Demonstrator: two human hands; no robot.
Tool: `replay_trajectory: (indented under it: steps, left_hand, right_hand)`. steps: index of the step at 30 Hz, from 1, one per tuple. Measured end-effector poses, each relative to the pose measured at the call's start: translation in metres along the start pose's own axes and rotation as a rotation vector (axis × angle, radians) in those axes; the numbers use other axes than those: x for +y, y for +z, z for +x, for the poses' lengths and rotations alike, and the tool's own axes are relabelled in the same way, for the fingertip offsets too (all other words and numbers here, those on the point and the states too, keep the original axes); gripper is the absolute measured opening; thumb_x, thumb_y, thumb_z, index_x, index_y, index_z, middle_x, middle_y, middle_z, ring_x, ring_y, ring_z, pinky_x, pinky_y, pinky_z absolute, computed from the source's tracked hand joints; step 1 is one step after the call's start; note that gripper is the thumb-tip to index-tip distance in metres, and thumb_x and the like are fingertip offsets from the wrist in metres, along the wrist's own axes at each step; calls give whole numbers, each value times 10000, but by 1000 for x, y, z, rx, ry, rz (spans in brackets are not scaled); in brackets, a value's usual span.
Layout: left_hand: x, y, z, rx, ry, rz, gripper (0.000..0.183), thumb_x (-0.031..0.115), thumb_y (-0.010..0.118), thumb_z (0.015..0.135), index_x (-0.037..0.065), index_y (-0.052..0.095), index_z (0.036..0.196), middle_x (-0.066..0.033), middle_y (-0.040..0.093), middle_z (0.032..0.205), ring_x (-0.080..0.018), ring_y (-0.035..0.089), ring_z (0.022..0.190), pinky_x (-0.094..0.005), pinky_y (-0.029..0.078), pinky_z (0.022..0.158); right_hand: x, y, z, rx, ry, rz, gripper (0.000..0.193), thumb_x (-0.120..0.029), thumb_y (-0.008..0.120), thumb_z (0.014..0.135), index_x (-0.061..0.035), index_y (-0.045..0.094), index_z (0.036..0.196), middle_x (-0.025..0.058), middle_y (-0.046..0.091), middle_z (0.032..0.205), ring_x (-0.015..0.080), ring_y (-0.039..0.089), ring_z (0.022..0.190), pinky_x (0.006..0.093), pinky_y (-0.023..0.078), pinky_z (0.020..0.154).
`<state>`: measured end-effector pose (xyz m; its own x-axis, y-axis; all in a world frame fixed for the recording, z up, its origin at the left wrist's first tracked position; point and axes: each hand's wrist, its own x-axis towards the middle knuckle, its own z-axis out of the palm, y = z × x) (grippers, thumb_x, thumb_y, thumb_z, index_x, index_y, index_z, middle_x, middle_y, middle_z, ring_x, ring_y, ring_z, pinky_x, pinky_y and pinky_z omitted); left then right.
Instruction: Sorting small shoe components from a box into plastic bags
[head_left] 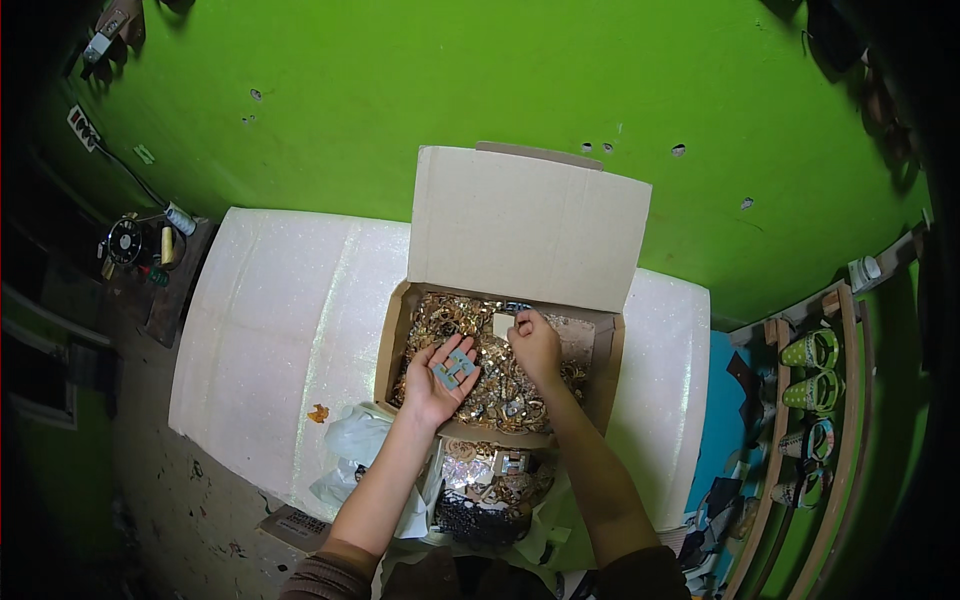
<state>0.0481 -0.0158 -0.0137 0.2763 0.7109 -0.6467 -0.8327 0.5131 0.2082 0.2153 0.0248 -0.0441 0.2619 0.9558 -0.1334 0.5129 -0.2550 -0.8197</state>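
Head view: a pale blue, flat, notched piece (pixel 455 369) rests on the upturned left hand (pixel 433 394), fingers loosely spread, between the left edge and middle of an open brown cardboard box (pixel 607 370). It's left of the right hand (pixel 538 348) and slightly nearer the body, long axis unclear. Right fingers curl tight above the gold-and-silver metallic trinket heap (pixel 505 385), partly hidden beneath both hands; what they pinch, can't tell.
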Motion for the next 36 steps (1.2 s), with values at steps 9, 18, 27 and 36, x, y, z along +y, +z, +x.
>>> replay_trajectory:
  steps: [9, 18, 27, 36]
  left_hand:
    - [-3, 2, -4, 12, -12, 15, 420, 302, 246, 913, 64, 476, 1173, -92, 529, 1154, -228, 514, 1027, -415, 413, 891]
    - [-14, 11, -1, -93, -116, 32, 384, 280, 278, 908, 90, 460, 1187, -83, 511, 1165, -230, 506, 1035, -407, 411, 885]
    - [-19, 12, -6, -299, -151, -105, 287, 265, 396, 878, 114, 503, 1097, -87, 536, 1115, -256, 538, 949, -397, 459, 796]
    - [-19, 19, -7, -202, -159, -302, 257, 254, 391, 881, 71, 509, 1017, -99, 546, 1073, -286, 521, 1000, -441, 441, 868]
  right_hand:
    - [-15, -52, -27, 188, -551, -322, 174, -110, 595, 672, -66, 516, 820, 83, 521, 694, 274, 544, 623, 372, 432, 538]
    - [-48, -63, -53, -360, -243, 356, 147, -27, 586, 749, -30, 494, 864, -17, 450, 678, 57, 463, 626, 206, 397, 570]
    - [-56, -62, -64, -637, -225, 336, 236, -10, 565, 755, -6, 511, 984, -7, 463, 719, 27, 429, 637, 197, 374, 550]
    - [-33, -81, -50, -494, -246, 240, 310, -36, 561, 777, -40, 521, 1085, -33, 493, 746, 29, 440, 651, 173, 371, 581]
